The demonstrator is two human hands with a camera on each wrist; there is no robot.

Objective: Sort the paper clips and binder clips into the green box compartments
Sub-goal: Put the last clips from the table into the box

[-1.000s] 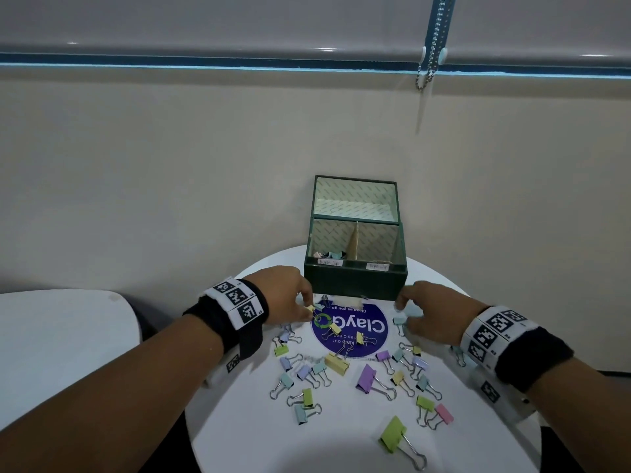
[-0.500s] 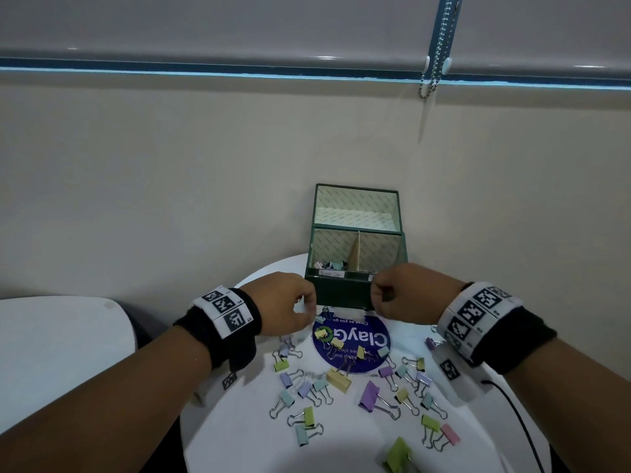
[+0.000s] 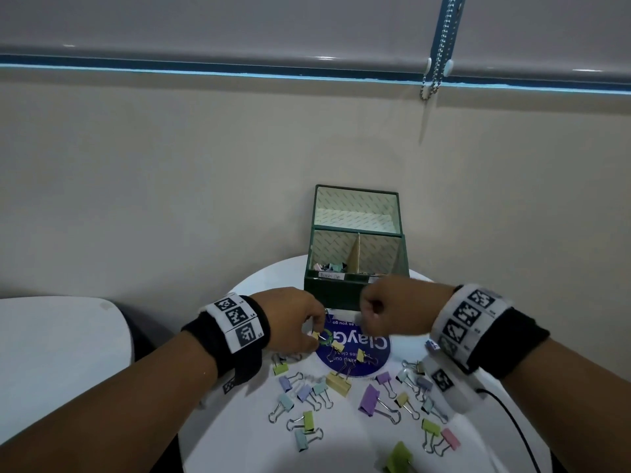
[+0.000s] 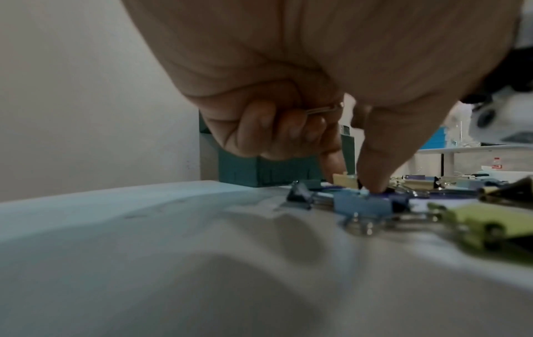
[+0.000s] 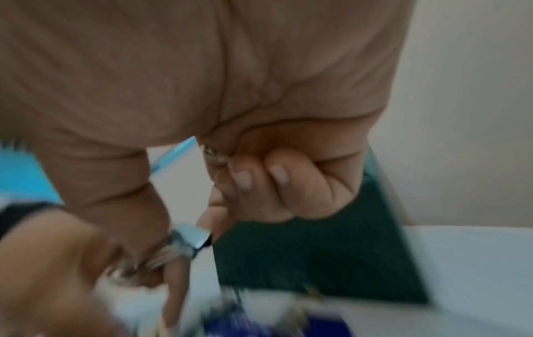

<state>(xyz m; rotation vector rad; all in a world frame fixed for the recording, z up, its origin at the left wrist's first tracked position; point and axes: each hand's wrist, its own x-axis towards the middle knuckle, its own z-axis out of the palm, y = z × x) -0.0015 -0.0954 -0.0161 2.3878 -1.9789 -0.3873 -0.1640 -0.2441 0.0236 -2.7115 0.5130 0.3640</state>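
Note:
The green box [image 3: 333,291] stands open at the table's far side, with several clips [image 3: 330,266] in its left compartment. My left hand [image 3: 314,331] is low on the table's left and pinches a small yellow binder clip [image 4: 343,180] at the edge of the blue sticker. A metal wire [image 4: 323,110] shows under its curled fingers. My right hand [image 3: 370,310] hovers curled in front of the box. It pinches a pale blue binder clip [image 5: 191,236] between thumb and forefinger. Many pastel binder clips [image 3: 370,399] lie scattered on the white round table [image 3: 239,438].
A round blue sticker [image 3: 375,346] lies in front of the box under a few clips. A second white table [image 3: 51,353] is at the left. A beige wall is close behind the box. A black cable [image 3: 512,425] runs from my right wrist.
My right hand has risen from the table's right side and moved left in front of the box, carrying the blue clip. The left hand stayed at the yellow clip.

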